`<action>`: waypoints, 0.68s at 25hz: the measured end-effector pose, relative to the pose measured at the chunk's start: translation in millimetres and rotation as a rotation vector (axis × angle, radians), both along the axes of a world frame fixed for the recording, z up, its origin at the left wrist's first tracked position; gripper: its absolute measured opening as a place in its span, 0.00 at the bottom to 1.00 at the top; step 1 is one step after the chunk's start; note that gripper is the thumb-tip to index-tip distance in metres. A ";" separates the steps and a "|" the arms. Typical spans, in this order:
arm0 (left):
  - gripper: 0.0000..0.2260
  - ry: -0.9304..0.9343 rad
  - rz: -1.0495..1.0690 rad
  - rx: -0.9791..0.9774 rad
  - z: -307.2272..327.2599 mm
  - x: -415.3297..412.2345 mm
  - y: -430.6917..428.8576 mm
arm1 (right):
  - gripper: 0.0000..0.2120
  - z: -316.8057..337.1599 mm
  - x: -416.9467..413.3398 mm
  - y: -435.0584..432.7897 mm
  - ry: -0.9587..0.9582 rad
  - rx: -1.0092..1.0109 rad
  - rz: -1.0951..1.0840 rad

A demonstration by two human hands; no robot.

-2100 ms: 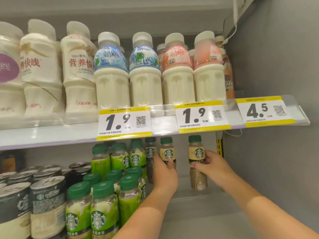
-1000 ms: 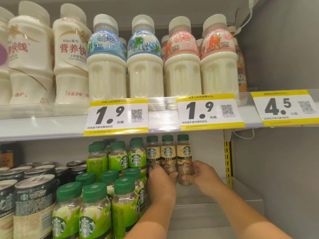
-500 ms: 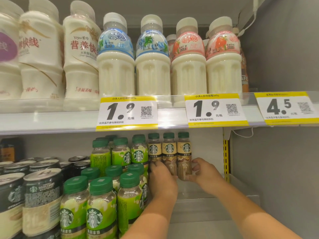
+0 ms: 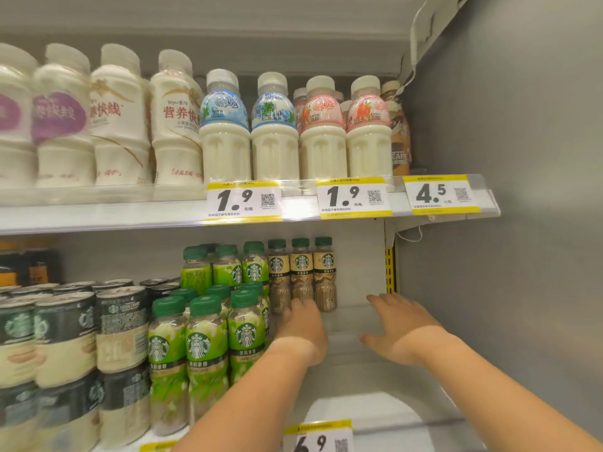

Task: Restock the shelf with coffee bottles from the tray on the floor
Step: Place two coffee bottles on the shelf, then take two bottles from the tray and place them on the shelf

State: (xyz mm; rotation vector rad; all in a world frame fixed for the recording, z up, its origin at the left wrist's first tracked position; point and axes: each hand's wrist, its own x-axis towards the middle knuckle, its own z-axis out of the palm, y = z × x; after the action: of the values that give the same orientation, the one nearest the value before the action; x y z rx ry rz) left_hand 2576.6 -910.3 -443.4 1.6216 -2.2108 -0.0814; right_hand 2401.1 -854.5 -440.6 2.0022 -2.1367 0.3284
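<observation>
Three brown coffee bottles (image 4: pixel 301 272) with green caps and tan labels stand in a row at the back of the lower shelf (image 4: pixel 355 350), touching one another. My left hand (image 4: pixel 303 324) sits just in front of the middle and left bottles, its fingertips hidden against their bases; whether it grips one I cannot tell. My right hand (image 4: pixel 396 324) hovers open and flat over the bare shelf, to the right of the bottles and apart from them. The tray on the floor is out of view.
Green-labelled bottles (image 4: pixel 202 340) fill the shelf left of the coffee bottles, with dark cans (image 4: pixel 68 337) further left. White milk bottles (image 4: pixel 274 132) line the upper shelf above yellow price tags (image 4: pixel 243 200). A grey side wall (image 4: pixel 505 256) closes the right.
My right hand has let go of the rightmost coffee bottle and pulled back to the right, opening. All three bottles now stand together at the back. The view has drawn back.
</observation>
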 end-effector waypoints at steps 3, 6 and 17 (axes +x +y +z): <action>0.24 -0.150 -0.086 -0.023 -0.5 8.7 36.3 | 0.40 -10.3 7.8 29.7 0.023 -0.005 -0.030; 0.27 -0.254 -0.184 -0.114 -6.5 29.0 69.0 | 0.41 -24.1 20.7 64.3 0.035 -0.089 -0.040; 0.35 -0.384 -0.375 -0.372 -55.4 127.1 153.4 | 0.44 -69.2 106.1 191.2 0.030 -0.122 -0.175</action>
State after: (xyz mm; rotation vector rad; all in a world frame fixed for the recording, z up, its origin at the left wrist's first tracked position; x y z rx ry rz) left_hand 2703.7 -756.9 -498.8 1.0768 -2.5950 0.5481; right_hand 2507.2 -663.3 -509.8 1.7297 -2.1975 0.3869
